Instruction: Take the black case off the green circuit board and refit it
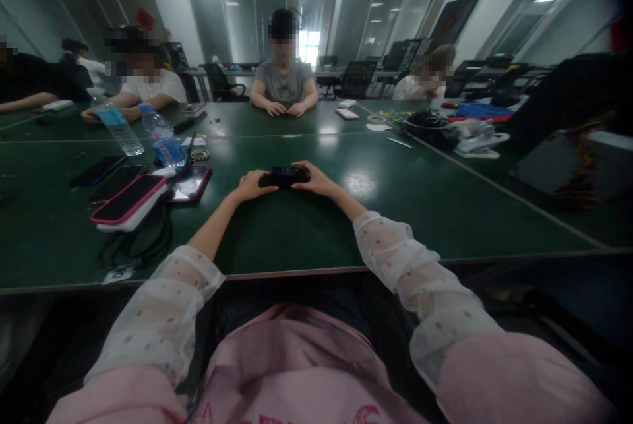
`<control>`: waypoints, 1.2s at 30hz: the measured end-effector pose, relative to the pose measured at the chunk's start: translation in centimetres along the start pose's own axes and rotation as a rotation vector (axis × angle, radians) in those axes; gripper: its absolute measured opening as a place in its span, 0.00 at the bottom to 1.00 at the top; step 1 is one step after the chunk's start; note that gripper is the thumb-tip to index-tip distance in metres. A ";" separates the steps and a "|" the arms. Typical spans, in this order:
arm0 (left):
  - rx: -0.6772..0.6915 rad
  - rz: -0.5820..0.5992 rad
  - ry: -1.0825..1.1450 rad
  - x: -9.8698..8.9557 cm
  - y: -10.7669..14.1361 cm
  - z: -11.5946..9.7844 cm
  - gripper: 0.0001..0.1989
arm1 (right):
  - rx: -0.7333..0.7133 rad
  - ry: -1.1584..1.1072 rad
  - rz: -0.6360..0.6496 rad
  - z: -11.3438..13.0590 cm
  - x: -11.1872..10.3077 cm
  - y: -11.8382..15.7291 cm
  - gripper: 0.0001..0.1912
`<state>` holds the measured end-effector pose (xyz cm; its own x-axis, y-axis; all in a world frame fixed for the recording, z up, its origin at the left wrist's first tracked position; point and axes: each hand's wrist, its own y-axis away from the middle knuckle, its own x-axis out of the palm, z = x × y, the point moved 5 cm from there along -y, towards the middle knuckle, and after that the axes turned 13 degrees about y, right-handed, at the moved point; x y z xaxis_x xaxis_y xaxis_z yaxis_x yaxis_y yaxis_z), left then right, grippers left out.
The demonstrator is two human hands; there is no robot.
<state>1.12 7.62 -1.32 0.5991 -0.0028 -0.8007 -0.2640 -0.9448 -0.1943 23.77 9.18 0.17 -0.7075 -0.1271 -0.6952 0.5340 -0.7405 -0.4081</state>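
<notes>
A small black device (283, 177) with a dark screen rests at the middle of the green table (291, 239). My left hand (251, 186) is closed round its left end, with the thumb along the near side. Round the right end, my right hand (316, 180) has its fingers on the far side and its thumb on the near side. What the device is cannot be made out.
At the left lie several phones, one in a pink case (129, 198), black cables (148, 246) and two bottles, one blue-labelled (116, 117). White and black gear (479, 139) and a pen (400, 143) are at right. Several people sit across the table.
</notes>
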 end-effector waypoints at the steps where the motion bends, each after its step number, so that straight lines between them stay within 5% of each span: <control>1: -0.002 0.001 0.003 0.0 0.0 0.0 0.34 | -0.001 0.002 -0.001 0.0 0.0 0.0 0.38; 36: 0.024 0.008 0.004 0.1 -0.1 0.3 0.34 | 0.014 -0.089 -0.020 -0.8 0.5 0.1 0.33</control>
<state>1.03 7.82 -1.55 0.5998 -0.0120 -0.8000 -0.2870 -0.9366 -0.2011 23.84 9.52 -0.67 -0.7563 -0.1699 -0.6317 0.5133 -0.7528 -0.4121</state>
